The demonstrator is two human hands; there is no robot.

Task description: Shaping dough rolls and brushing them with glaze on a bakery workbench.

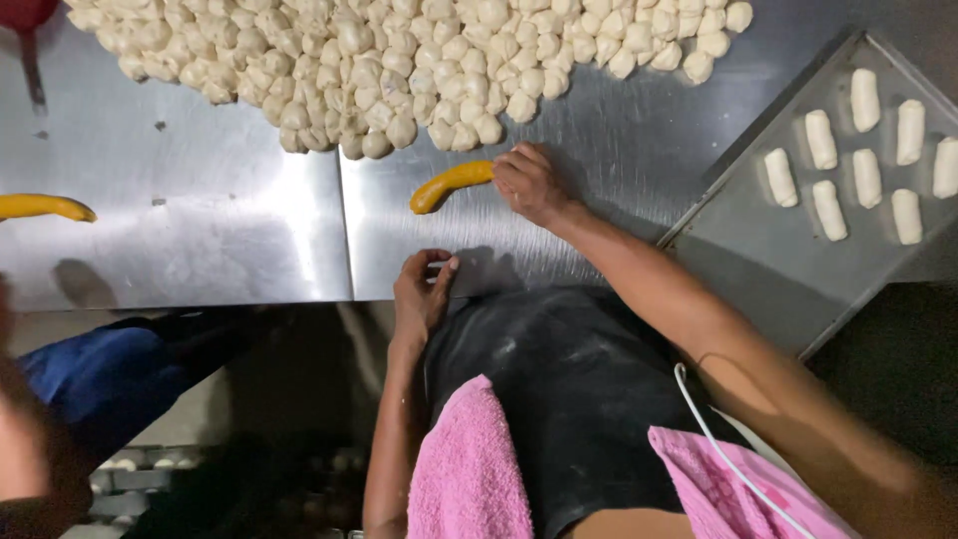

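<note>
My right hand (529,182) rests on the steel table (249,230), its fingers closed on one end of a yellow curved piece (447,186) that lies flat on the metal. Just beyond it spreads a big heap of small pale dough balls (399,60). My left hand (423,291) is at the table's near edge with curled fingers. Something small and pale may sit between its fingertips, but that is unclear.
A metal tray (758,260) at the right holds several shaped dough logs (864,150). A second yellow curved piece (42,207) lies at the far left. Another person in blue (90,379) stands at lower left. Pink towels (469,469) hang at my waist.
</note>
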